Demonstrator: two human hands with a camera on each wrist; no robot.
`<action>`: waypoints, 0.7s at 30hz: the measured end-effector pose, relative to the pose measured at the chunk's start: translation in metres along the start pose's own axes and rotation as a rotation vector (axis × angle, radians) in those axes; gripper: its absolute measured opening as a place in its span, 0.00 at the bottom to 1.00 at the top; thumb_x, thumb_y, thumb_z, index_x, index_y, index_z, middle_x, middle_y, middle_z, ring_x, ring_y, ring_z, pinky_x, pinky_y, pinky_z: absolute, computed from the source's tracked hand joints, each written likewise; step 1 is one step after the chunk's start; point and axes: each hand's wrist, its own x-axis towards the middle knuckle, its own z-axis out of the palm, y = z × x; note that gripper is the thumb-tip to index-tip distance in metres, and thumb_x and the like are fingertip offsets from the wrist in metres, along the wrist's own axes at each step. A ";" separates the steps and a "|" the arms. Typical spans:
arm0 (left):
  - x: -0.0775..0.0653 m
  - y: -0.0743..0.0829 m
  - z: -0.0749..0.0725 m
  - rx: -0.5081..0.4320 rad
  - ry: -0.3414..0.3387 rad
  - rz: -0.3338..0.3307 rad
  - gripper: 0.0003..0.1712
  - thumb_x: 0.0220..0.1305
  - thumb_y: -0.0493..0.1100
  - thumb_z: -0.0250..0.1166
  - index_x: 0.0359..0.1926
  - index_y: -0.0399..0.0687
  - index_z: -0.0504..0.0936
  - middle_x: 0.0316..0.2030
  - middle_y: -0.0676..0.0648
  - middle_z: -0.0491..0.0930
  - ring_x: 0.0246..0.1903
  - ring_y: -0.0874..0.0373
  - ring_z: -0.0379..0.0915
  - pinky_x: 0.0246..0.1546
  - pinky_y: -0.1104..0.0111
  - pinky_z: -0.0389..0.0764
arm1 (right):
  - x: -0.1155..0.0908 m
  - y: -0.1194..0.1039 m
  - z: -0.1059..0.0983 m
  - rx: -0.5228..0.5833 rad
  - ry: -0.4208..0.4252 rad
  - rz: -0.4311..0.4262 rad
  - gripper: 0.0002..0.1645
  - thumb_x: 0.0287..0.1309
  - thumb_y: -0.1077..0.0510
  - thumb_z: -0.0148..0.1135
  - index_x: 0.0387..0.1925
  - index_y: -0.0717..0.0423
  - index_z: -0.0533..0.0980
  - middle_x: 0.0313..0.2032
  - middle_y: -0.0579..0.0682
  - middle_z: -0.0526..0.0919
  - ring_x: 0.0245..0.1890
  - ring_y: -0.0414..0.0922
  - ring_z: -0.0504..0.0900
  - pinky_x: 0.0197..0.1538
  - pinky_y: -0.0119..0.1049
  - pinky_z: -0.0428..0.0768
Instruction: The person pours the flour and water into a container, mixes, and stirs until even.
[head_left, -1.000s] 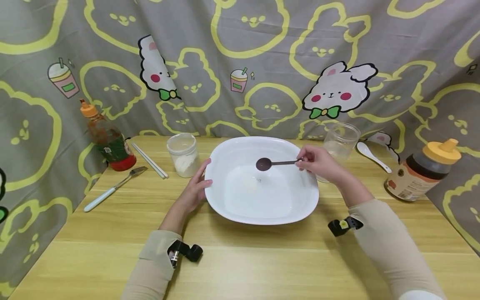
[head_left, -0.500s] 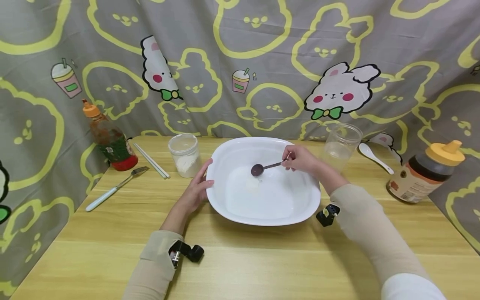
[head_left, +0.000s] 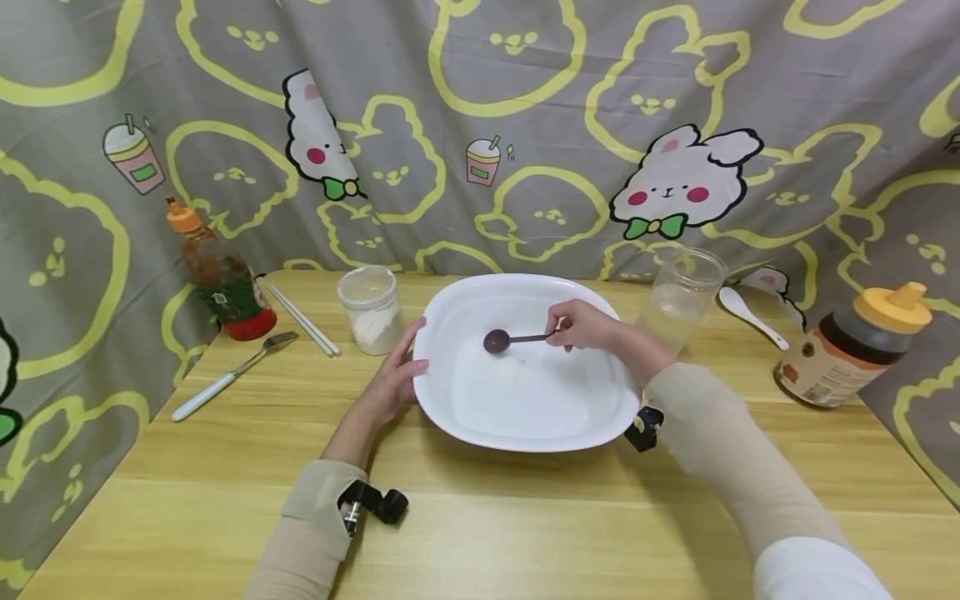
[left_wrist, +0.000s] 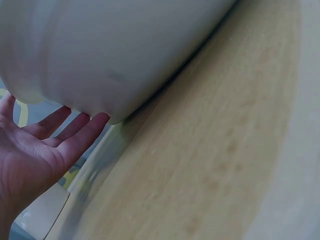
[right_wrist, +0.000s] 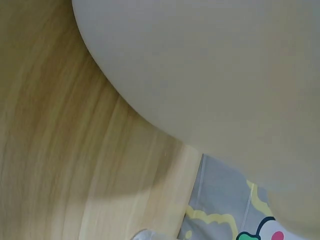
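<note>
A white oval basin (head_left: 540,408) stands in the middle of the table. Over its inside, my right hand (head_left: 585,325) pinches the handle end of a dark brown measuring spoon (head_left: 497,341), whose round bowl points left. My left hand (head_left: 392,379) rests against the basin's left side, thumb and forefinger tips at the rim. In the left wrist view, the fairly straight fingers of this hand (left_wrist: 37,155) touch the basin's outer wall (left_wrist: 115,55). The basin's wall (right_wrist: 200,75) fills much of the right wrist view, where the right hand is hidden. A small wet-looking patch shows on the basin floor.
Left of the basin are a jar of white powder (head_left: 373,321), chopsticks (head_left: 303,321), a fork (head_left: 232,377) and a red sauce bottle (head_left: 225,279). To the right stand a clear jar (head_left: 686,287), a white spoon (head_left: 752,317) and a brown squeeze bottle (head_left: 840,354). A patterned curtain (head_left: 420,75) hangs behind.
My right hand has moved left and slightly down with the measuring spoon, from near the basin's right rim to over its middle. The left hand has stayed at the basin's side.
</note>
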 end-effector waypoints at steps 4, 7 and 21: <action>-0.001 0.000 0.000 -0.003 0.001 -0.001 0.40 0.52 0.36 0.51 0.66 0.55 0.46 0.57 0.32 0.53 0.43 0.44 0.66 0.31 0.62 0.76 | -0.002 -0.003 0.004 0.030 -0.032 0.028 0.03 0.47 0.67 0.58 0.23 0.59 0.73 0.11 0.48 0.71 0.19 0.57 0.69 0.18 0.30 0.62; -0.001 0.000 0.001 -0.001 -0.010 0.002 0.40 0.53 0.36 0.51 0.66 0.55 0.46 0.57 0.31 0.53 0.45 0.42 0.64 0.33 0.60 0.75 | -0.006 -0.004 0.002 0.023 -0.051 0.033 0.02 0.46 0.67 0.59 0.23 0.59 0.73 0.12 0.48 0.70 0.17 0.52 0.68 0.18 0.30 0.62; -0.001 0.001 0.002 -0.013 -0.003 -0.001 0.40 0.53 0.36 0.51 0.66 0.56 0.46 0.58 0.34 0.53 0.47 0.41 0.62 0.32 0.61 0.76 | -0.034 -0.009 -0.015 -0.304 0.025 -0.005 0.04 0.44 0.68 0.57 0.21 0.58 0.73 0.17 0.47 0.73 0.15 0.41 0.70 0.22 0.33 0.68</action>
